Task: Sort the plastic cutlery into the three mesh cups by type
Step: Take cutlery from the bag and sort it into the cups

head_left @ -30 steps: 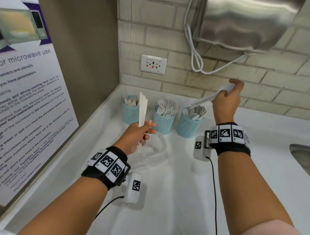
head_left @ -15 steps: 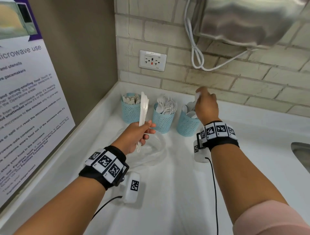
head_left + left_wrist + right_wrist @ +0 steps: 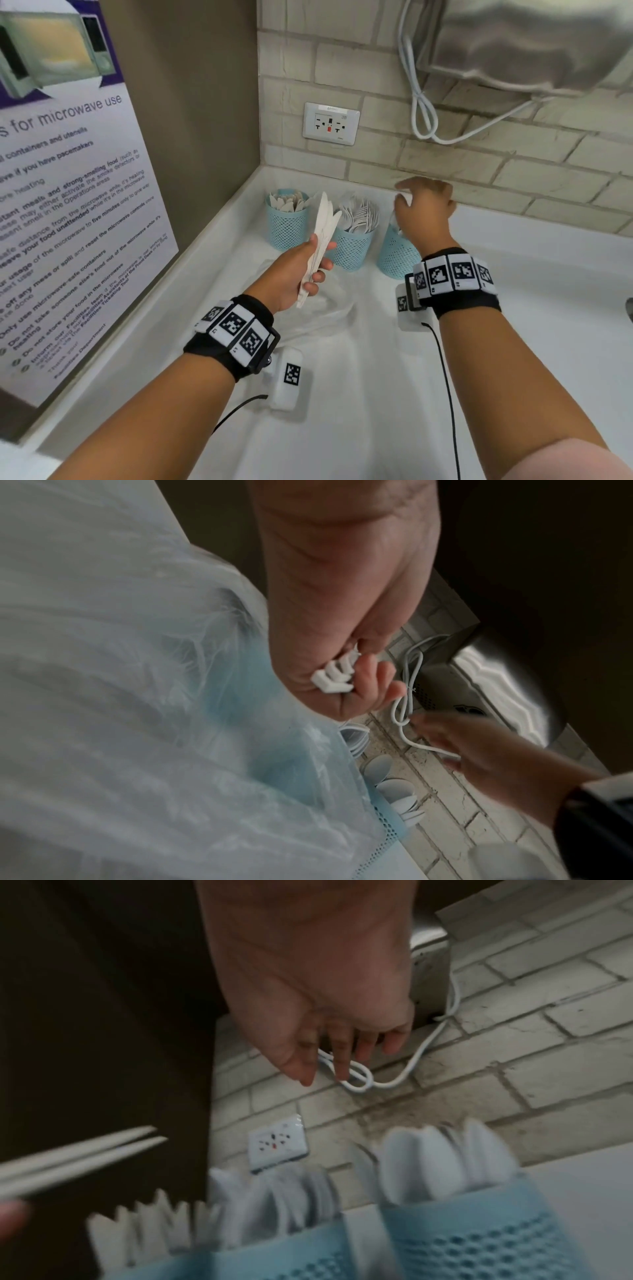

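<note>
Left hand: fingers curled round a knife bundle, long axis near upright, tips up.
Right hand: fingers loosely spread, seemingly empty, above right cup.

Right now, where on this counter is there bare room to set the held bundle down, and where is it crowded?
Bare counter lies between the two forearms, and more to the right, between the right mesh cup and the sink edge. The back left corner is crowded: three cups in a row, a crumpled plastic bag in front, the left hand with its cutlery above.
</note>
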`<act>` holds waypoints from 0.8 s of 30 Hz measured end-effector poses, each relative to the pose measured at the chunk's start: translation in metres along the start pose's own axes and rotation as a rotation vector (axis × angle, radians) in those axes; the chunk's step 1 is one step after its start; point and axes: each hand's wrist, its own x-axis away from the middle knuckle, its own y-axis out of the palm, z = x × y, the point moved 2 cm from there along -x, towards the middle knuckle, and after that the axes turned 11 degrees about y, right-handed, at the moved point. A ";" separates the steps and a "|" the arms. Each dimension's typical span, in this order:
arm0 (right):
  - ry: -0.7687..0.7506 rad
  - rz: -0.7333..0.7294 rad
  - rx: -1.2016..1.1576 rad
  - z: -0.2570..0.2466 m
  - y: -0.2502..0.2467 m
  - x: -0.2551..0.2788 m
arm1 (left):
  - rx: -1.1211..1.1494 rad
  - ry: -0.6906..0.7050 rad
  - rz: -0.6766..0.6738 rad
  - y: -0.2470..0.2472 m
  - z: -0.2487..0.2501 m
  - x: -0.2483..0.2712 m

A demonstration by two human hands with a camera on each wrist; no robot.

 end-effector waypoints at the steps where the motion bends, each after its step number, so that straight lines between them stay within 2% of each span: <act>1: -0.037 -0.015 -0.110 -0.010 -0.002 0.006 | -0.015 0.010 -0.003 0.001 0.000 0.000; 2: -0.059 -0.084 -0.226 -0.019 -0.002 0.011 | -0.034 0.023 -0.004 0.001 0.000 0.000; 4: -0.034 -0.333 -0.412 -0.036 0.003 0.027 | -0.061 0.052 -0.003 0.001 0.001 0.000; 6: 0.023 -0.580 -0.481 -0.046 0.012 0.042 | -0.073 0.077 0.004 0.000 0.000 0.001; 8: 0.073 -0.736 -0.558 -0.050 0.020 0.054 | -0.079 0.091 0.012 -0.002 0.000 0.001; 9: 0.088 -0.769 -0.601 -0.050 0.024 0.057 | -0.076 0.095 0.015 -0.002 -0.001 0.002; 16: 0.194 -0.792 -0.852 -0.050 0.038 0.066 | -0.203 0.152 0.003 -0.001 0.002 0.007; 21: 0.203 -0.740 -0.884 -0.048 0.042 0.068 | -0.124 0.141 -0.009 -0.002 0.001 0.008; 24: 0.276 -0.706 -0.922 -0.044 0.042 0.067 | -0.075 0.135 -0.009 -0.004 0.003 0.010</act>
